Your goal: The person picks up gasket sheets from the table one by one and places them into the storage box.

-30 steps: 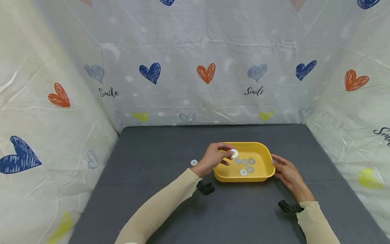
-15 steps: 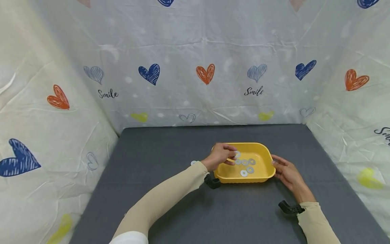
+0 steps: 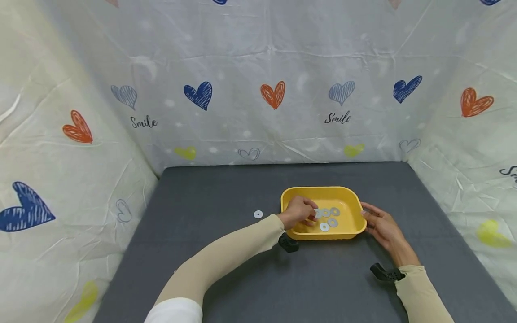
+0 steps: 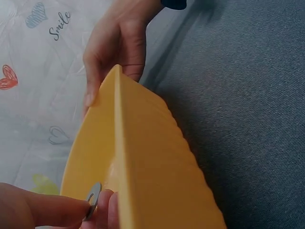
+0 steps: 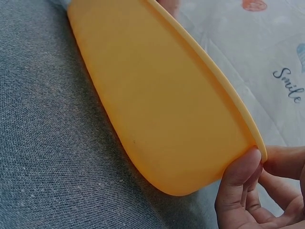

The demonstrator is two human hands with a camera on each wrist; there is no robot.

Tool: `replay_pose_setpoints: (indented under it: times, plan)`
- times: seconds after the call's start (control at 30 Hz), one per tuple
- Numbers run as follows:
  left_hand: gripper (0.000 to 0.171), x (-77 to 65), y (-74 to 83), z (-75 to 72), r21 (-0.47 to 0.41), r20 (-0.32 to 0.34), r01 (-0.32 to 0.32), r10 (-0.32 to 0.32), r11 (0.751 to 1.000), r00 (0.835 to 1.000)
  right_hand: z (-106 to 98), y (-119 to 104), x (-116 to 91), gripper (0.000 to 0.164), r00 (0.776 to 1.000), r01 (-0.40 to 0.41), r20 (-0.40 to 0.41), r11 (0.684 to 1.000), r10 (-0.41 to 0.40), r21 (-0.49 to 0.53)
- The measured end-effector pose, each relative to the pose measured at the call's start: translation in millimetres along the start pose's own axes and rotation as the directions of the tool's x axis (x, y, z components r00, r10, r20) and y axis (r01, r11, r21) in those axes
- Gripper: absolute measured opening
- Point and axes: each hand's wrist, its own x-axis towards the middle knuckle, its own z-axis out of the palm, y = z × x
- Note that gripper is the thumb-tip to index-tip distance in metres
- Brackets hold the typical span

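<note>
Inside a yellow plastic tray (image 3: 295, 235), my left hand (image 3: 300, 211) is lowered near the left end. The left wrist view shows it pinching a flat metal washer (image 4: 97, 192) between thumb and fingers, tilted on edge. Several more washers (image 3: 332, 222) lie flat on the tray's floor, just right of these fingers. At the tray's right end my right hand (image 3: 383, 229) grips the rim. In the right wrist view, thumb and fingers (image 5: 242, 167) pinch the rim from both sides. A single washer (image 3: 258, 214) lies on the table, left of the tray.
The dark grey cloth-covered table (image 3: 226, 193) extends around the tray. A white curtain (image 3: 234, 116) printed with hearts stands behind it and along both sides. Each wrist wears a black band (image 3: 387, 272).
My left hand has moved down and slightly right into the tray with the pinched washer. My right hand has stayed on the rim. The view has shifted slightly.
</note>
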Motion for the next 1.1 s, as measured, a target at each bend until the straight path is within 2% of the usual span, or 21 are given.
replay_pose_setpoints:
  times: [0.23, 0.57, 0.73, 0.9, 1.1]
  plan:
    - [0.02, 4.3, -8.4, 7.3, 0.049, -0.005, 0.057, -0.057, 0.997, 0.998, -0.2, -0.5, -2.0, 0.061, 1.0, 0.005, 0.01, 1.0, -0.006, 0.029]
    - [0.026, 4.1, -10.4, 9.8, 0.175, -0.001, 0.084, -0.085, 0.981, 0.996, -0.3, 1.8, -1.2, 0.061, 1.0, 0.004, 0.012, 0.999, -0.005, 0.041]
    - [0.032, 4.0, -8.5, 3.6, 0.209, 0.054, 0.092, -0.105, 0.974, 0.993, 1.1, 2.0, -1.5, 0.066, 1.0, 0.016, 0.019, 0.999, -0.017, 0.043]
    - [0.032, 3.2, -4.0, -7.9, 0.199, 0.136, 0.054, -0.083, 0.978, 0.987, 1.6, 1.3, -2.5, 0.068, 1.0, 0.009, 0.018, 0.998, -0.01, 0.054]
    - [0.029, 3.7, -0.3, -13.7, 0.215, 0.154, 0.039, -0.073, 0.976, 0.985, 1.8, -0.1, -3.7, 0.067, 1.0, 0.013, 0.014, 0.998, -0.014, 0.059]
